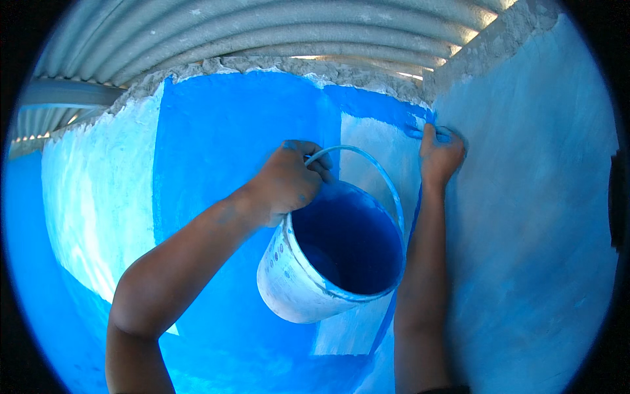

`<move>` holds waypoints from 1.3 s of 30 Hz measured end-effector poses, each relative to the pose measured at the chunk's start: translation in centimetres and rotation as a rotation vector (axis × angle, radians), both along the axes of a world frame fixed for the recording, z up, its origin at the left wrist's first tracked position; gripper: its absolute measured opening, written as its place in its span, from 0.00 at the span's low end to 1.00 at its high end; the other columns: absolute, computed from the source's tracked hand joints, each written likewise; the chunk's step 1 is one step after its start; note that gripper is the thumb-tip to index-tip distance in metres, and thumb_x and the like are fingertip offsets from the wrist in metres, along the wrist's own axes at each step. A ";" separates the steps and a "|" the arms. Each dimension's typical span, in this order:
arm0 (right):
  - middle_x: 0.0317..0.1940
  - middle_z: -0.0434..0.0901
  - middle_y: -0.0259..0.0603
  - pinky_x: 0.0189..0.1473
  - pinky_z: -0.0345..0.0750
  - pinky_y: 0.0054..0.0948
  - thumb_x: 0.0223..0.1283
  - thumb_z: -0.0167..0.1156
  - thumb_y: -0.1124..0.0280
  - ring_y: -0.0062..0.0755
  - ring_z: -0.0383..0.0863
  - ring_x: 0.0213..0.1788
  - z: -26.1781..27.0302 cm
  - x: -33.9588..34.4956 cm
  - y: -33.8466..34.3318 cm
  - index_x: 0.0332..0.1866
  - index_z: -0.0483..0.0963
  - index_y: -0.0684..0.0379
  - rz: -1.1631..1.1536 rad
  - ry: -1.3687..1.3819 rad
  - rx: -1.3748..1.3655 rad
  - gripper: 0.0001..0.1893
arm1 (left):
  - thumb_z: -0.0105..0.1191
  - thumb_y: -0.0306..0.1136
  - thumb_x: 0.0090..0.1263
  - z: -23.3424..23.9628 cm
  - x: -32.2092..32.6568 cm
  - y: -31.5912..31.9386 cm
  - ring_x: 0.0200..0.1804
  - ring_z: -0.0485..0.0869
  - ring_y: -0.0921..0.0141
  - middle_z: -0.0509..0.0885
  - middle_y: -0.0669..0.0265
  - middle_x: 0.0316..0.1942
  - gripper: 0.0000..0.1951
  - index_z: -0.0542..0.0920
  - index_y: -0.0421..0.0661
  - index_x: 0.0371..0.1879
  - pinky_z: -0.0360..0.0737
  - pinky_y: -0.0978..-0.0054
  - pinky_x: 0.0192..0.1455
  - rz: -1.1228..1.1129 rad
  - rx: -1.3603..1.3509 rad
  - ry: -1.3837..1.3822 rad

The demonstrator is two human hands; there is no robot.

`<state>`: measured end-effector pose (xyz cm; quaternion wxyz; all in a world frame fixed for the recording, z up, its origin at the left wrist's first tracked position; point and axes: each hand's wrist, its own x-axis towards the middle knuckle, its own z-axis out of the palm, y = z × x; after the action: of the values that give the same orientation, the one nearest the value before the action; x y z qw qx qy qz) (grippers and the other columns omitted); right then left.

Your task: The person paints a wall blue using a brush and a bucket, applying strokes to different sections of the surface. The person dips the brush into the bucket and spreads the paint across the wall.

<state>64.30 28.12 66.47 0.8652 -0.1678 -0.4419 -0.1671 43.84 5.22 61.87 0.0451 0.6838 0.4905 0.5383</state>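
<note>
My left hand (295, 177) grips a white plastic bucket (300, 290) at its rim, near one end of the raised handle (376, 165). The bucket tilts towards me, its inside coated in dark blue paint (354, 246). Up in the corner, my right hand (441, 152) holds a paintbrush (417, 132), mostly hidden by the fingers. Its blue-wet bristles are against the wall near the top edge. A blue painted band (371, 101) runs along that edge to the corner. Below the band lies a pale unpainted patch (379, 138), partly behind the bucket.
Corrugated roofing sheets (295, 24) hang low overhead, above a rough mortar edge (275, 64). A pale bluish side wall (526, 197) stands close on the right. Bright blue wall (231, 128) and a whitish section (101, 197) lie to the left. A beam (69, 93) shows at upper left.
</note>
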 end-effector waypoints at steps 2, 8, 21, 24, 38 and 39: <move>0.31 0.83 0.56 0.44 0.76 0.41 0.56 0.68 0.61 0.50 0.81 0.35 -0.8 -1.2 -2.2 0.33 0.83 0.70 0.152 -0.002 0.041 0.17 | 0.49 0.15 0.56 -0.3 -0.3 0.2 0.39 0.78 0.69 0.81 0.57 0.38 0.14 0.78 0.35 0.43 0.76 0.71 0.41 0.000 -0.011 0.000; 0.33 0.83 0.58 0.45 0.76 0.41 0.58 0.66 0.61 0.50 0.81 0.36 -0.2 0.1 1.6 0.33 0.81 0.71 -0.209 0.039 -0.040 0.18 | 0.48 0.15 0.56 0.4 1.1 0.6 0.41 0.78 0.66 0.82 0.56 0.38 0.15 0.78 0.35 0.43 0.76 0.69 0.44 0.007 -0.032 0.021; 0.33 0.83 0.58 0.45 0.78 0.43 0.62 0.62 0.61 0.52 0.83 0.39 0.5 0.1 0.3 0.35 0.82 0.72 0.045 -0.053 0.000 0.19 | 0.52 0.18 0.63 0.7 0.7 1.9 0.37 0.81 0.67 0.84 0.55 0.36 0.06 0.80 0.35 0.38 0.78 0.70 0.38 0.001 -0.002 0.019; 0.35 0.84 0.57 0.46 0.79 0.42 0.62 0.63 0.60 0.52 0.84 0.37 0.5 0.6 1.7 0.35 0.81 0.72 -0.209 -0.097 -0.070 0.19 | 0.49 0.17 0.60 0.5 0.7 2.3 0.40 0.80 0.67 0.83 0.57 0.36 0.10 0.80 0.36 0.39 0.77 0.69 0.42 -0.027 0.009 -0.012; 0.35 0.81 0.60 0.46 0.76 0.46 0.60 0.64 0.57 0.53 0.81 0.40 0.6 0.9 -0.5 0.37 0.79 0.74 0.040 -0.133 -0.050 0.23 | 0.48 0.14 0.53 -2.1 -3.9 2.3 0.40 0.80 0.68 0.83 0.59 0.35 0.13 0.81 0.38 0.37 0.75 0.71 0.42 -0.152 0.054 -0.105; 0.36 0.81 0.60 0.47 0.76 0.46 0.60 0.65 0.56 0.54 0.81 0.41 1.4 2.3 0.8 0.37 0.79 0.73 0.005 -0.153 -0.077 0.23 | 0.48 0.14 0.53 -2.2 -3.9 2.2 0.40 0.79 0.68 0.83 0.59 0.35 0.13 0.81 0.38 0.37 0.75 0.71 0.42 -0.187 0.059 -0.117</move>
<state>66.60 28.90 67.84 0.8222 -0.1866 -0.5134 -0.1601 39.97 7.44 59.72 0.1038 0.6950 0.4050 0.5849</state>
